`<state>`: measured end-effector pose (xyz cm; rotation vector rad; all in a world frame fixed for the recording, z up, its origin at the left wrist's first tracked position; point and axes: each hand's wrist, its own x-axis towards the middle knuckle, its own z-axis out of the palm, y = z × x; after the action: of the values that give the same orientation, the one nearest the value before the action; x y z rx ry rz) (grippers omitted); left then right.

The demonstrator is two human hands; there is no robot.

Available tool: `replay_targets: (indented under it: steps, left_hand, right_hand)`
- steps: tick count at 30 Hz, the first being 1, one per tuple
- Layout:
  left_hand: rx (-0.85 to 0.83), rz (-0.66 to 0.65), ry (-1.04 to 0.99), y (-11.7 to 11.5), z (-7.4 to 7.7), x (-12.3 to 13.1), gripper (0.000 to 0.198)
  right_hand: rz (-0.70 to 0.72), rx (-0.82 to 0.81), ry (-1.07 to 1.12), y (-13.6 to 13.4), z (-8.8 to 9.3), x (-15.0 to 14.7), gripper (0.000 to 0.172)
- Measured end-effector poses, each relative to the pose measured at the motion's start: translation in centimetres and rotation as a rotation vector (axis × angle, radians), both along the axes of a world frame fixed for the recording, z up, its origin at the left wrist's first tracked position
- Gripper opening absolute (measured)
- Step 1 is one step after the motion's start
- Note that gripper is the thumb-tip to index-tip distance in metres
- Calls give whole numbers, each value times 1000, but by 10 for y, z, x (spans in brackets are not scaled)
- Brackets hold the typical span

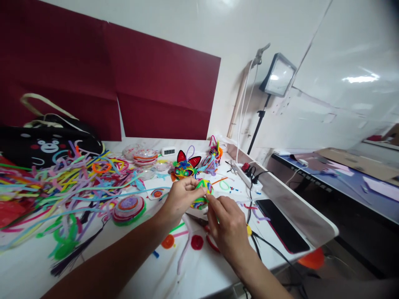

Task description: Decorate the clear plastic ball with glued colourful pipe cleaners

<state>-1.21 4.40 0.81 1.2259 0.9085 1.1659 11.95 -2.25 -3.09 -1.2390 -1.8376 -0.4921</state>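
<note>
- Piece of many colours (pixel 204 185), mostly green, yellow and blue, is held just below the centre of the frame, above the white table (pixel 149 282).
- Left hand (pixel 182 197) pinches this piece from its left side: the thumb presses on the near face, and the other fingers are bent together behind it.
- Right hand (pixel 229 216) has the thumb and index finger pinching at the right edge of the piece; the other fingers are curled. I cannot tell if a small part is also between the fingertips.
- Scissors (pixel 196 219) lie under the hands, partly hidden by the right one.
- Orange disc (pixel 168 241) and red disc (pixel 197 242) are at the lower centre.
- Mask-like ornament (pixel 184 169) with red ears stands just behind the left hand.
- Heap of coloured strips (pixel 93 178) fills the left of the frame.
- Black phone (pixel 282 226) lies at the lower right.
</note>
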Motion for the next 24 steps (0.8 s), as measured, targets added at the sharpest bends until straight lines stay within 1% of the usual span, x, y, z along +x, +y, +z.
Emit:
replay_targets:
  steps: [5, 10, 14, 17, 20, 24]
  left_hand:
    - [-10, -7, 14, -5, -4, 5, 22]
    - [-51, -7, 53, -8, -4, 7, 21]
    - [-83, -24, 48, -6, -4, 6, 22]
    - [-77, -22, 44, -3, -4, 5, 21]
    - [-95, -15, 33, 0, -5, 4, 21]
    - [-132, -17, 12, 3, -7, 4, 27]
  right_hand:
    - [29, -8, 49, -8, -8, 5, 26]
    - [60, -49, 98, -11, -12, 9, 26]
    - [116, -118, 213, -10, -12, 11, 26]
    - [145, -174, 339, -7, -11, 11, 22]
    - [128, -204, 432, -5, -11, 10, 15]
    - [126, -185, 429, -5, -12, 8, 12]
